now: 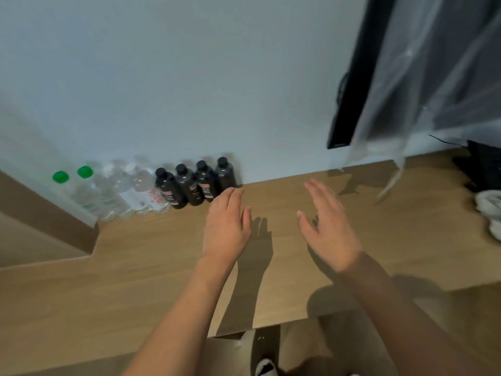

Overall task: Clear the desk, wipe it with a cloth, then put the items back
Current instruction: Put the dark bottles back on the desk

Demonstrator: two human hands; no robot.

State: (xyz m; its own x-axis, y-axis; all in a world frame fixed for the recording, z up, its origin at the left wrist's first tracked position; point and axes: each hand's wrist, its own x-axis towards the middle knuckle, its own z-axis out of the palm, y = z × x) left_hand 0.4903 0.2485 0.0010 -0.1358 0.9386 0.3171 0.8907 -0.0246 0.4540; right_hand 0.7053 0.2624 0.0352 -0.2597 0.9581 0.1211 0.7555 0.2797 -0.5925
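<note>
Two hands hover over the wooden worktop [271,280] in the head view, the left hand [227,226] and the right hand [329,229] both with fingers straight and holding nothing. Four dark bottles [195,183] and several clear bottles [122,194] stand against the wall, just beside the left hand. To clear well, take one bottle at a time by its body. A pale bundle [489,210] at the right edge, cut off, is perhaps the cloth
</note>
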